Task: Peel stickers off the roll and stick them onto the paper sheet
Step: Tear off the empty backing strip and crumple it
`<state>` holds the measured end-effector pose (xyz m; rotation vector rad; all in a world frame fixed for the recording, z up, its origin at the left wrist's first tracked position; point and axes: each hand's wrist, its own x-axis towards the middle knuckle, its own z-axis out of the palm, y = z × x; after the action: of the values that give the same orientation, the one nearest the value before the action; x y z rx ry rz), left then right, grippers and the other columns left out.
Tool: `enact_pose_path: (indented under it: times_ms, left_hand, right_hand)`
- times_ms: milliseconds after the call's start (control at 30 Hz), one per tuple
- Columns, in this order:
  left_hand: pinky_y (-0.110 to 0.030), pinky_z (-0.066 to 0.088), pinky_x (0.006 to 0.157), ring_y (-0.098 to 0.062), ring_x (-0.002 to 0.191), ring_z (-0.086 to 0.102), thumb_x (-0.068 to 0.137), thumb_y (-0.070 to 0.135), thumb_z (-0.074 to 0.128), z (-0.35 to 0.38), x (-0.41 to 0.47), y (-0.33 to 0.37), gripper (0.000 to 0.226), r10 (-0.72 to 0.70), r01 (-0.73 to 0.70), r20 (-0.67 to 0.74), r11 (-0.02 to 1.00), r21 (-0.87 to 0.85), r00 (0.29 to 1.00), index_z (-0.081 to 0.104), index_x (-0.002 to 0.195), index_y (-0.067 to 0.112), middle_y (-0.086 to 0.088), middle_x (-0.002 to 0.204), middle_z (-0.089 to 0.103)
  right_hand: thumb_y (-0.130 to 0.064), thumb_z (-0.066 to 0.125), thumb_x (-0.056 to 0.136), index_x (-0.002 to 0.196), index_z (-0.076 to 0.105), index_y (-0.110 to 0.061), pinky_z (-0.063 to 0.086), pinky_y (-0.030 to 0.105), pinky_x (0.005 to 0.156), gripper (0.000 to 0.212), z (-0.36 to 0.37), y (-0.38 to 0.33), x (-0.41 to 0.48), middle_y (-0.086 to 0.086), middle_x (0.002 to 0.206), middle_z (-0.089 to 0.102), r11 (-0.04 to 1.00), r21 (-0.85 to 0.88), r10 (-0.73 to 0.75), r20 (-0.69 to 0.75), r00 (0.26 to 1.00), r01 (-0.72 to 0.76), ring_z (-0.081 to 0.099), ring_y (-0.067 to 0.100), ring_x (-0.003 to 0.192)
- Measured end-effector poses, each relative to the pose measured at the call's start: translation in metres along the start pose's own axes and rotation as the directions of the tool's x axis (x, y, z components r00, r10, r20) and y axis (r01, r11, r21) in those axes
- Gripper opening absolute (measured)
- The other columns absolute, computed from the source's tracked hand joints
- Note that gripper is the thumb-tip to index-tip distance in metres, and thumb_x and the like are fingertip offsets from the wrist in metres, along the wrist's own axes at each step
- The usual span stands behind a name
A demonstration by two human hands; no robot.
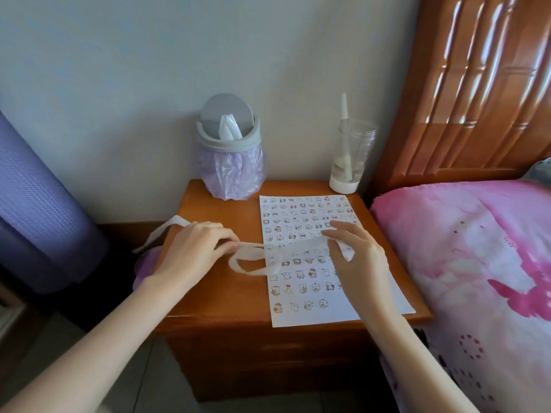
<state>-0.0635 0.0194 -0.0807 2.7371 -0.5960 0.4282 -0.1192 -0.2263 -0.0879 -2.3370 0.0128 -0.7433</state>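
Two bare forearms reach in from the lower edge, the left one slanting up from the bottom left corner and the right one rising from the bottom right, both ending over a wooden nightstand [208, 293]. The left hand [195, 248] lies palm down with its knuckles up, the fingers curled inward and the thumb and forefinger pressed together on a translucent white sticker strip [253, 257]. From that pinch the strip runs back over the hand and trails off the left edge of the nightstand, and forward it droops into a loose loop above the wood before crossing to the other side. The right hand [354, 257] is tilted with its back toward the camera, the forefinger stretched out toward the far side and the other fingers loosely bent; the strip's end passes under its fingers, but whether the fingertips actually nip it cannot be told from this angle. Beneath and beyond the right hand lies the paper sheet [307, 311], flat on the right half of the nightstand and covered in rows of small cartoon stickers, with its nearest band bare. Farther back, near the wall, stand a small grey-lidded bin [228, 138] lined with a lilac bag and, to its right, a clear bottle [353, 156] with a white base. A pink patterned bedcover [477, 263] lies just beside the nightstand on the right.
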Motion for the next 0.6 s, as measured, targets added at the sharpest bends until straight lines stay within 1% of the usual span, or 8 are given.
enact_pose_path:
  times_ms: [67, 167, 233, 300, 367, 400, 500, 600]
  left_hand:
    - [-0.010, 0.025, 0.059, -0.012, 0.073, 0.064, 0.075, 0.031, 0.075, -0.009, 0.004, 0.014, 0.008, 0.084, -0.078, -0.082, 0.994, 0.070, 0.993, 0.076, 0.082, 0.026, 0.012, 0.076, 0.070]
    - [-0.021, 0.041, 0.057, -0.011, 0.073, 0.062, 0.082, 0.033, 0.069, -0.020, 0.014, 0.034, 0.014, 0.146, -0.142, -0.100, 0.989, 0.042, 0.984, 0.075, 0.093, 0.028, 0.011, 0.082, 0.067]
    - [-0.021, 0.043, 0.056, -0.008, 0.074, 0.059, 0.086, 0.036, 0.064, -0.017, 0.020, 0.047, 0.017, 0.125, -0.129, -0.113, 0.991, -0.036, 0.986, 0.073, 0.099, 0.029, 0.011, 0.086, 0.064]
    - [-0.024, 0.045, 0.057, -0.007, 0.074, 0.058, 0.085, 0.037, 0.065, -0.011, 0.024, 0.059, 0.017, 0.060, -0.082, -0.130, 0.983, -0.164, 0.990, 0.073, 0.098, 0.028, 0.011, 0.086, 0.063]
    - [-0.029, 0.050, 0.063, -0.009, 0.072, 0.060, 0.083, 0.031, 0.069, -0.007, 0.024, 0.065, 0.014, -0.025, -0.031, -0.155, 0.936, -0.350, 0.988, 0.074, 0.093, 0.023, 0.008, 0.082, 0.064]
    - [-0.026, 0.051, 0.065, -0.008, 0.072, 0.061, 0.082, 0.027, 0.070, -0.005, 0.024, 0.067, 0.013, -0.055, -0.021, -0.163, 0.903, -0.429, 0.985, 0.075, 0.092, 0.020, 0.007, 0.081, 0.066]
    - [-0.012, 0.051, 0.064, -0.006, 0.073, 0.065, 0.081, 0.017, 0.072, -0.003, 0.021, 0.073, 0.009, -0.152, 0.028, -0.145, 0.778, -0.627, 0.978, 0.074, 0.089, 0.014, 0.003, 0.079, 0.071]
    - [-0.008, 0.049, 0.061, -0.007, 0.075, 0.065, 0.078, 0.023, 0.075, -0.002, 0.021, 0.078, 0.018, -0.257, 0.102, -0.113, 0.694, -0.713, 0.960, 0.067, 0.093, 0.017, 0.004, 0.081, 0.069]
  right_hand:
    - [-0.008, 0.057, 0.091, 0.108, 0.071, -0.019, 0.045, 0.023, 0.095, 0.025, -0.002, -0.009, 0.007, -0.008, 0.119, 0.066, 0.999, 0.043, -0.019, 0.018, 1.000, 0.018, 0.057, 0.007, 0.112]
    - [-0.007, 0.052, 0.093, 0.115, 0.068, -0.021, 0.038, 0.005, 0.092, 0.031, -0.001, -0.024, 0.020, -0.015, 0.114, 0.063, 0.978, 0.210, -0.015, 0.113, 0.994, -0.009, 0.053, -0.005, 0.107]
    - [-0.006, 0.048, 0.095, 0.116, 0.067, -0.023, 0.035, -0.002, 0.088, 0.033, 0.005, -0.029, 0.025, -0.014, 0.117, 0.063, 0.942, 0.330, -0.006, 0.215, 0.977, -0.067, 0.052, -0.009, 0.107]
    - [-0.009, 0.047, 0.097, 0.118, 0.065, -0.024, 0.034, 0.001, 0.092, 0.032, 0.012, -0.032, 0.025, -0.013, 0.122, 0.062, 0.904, 0.410, -0.023, 0.323, 0.946, -0.118, 0.050, -0.010, 0.113]
    - [-0.017, 0.049, 0.097, 0.123, 0.062, -0.025, 0.038, 0.008, 0.097, 0.030, 0.017, -0.032, 0.022, -0.013, 0.123, 0.063, 0.856, 0.490, -0.052, 0.398, 0.916, -0.165, 0.051, -0.009, 0.116]
    - [-0.021, 0.051, 0.097, 0.125, 0.060, -0.025, 0.041, 0.011, 0.097, 0.030, 0.018, -0.031, 0.021, -0.012, 0.121, 0.064, 0.826, 0.531, -0.061, 0.418, 0.907, -0.189, 0.054, -0.007, 0.115]
    - [-0.019, 0.057, 0.093, 0.125, 0.061, -0.019, 0.049, 0.018, 0.092, 0.032, 0.019, -0.028, 0.020, -0.005, 0.107, 0.071, 0.751, 0.620, -0.058, 0.404, 0.913, -0.227, 0.066, 0.005, 0.101]
    - [-0.011, 0.061, 0.090, 0.113, 0.068, -0.015, 0.056, 0.028, 0.078, 0.024, 0.021, -0.025, 0.019, -0.001, 0.093, 0.074, 0.739, 0.635, 0.007, 0.328, 0.945, -0.226, 0.071, 0.016, 0.080]
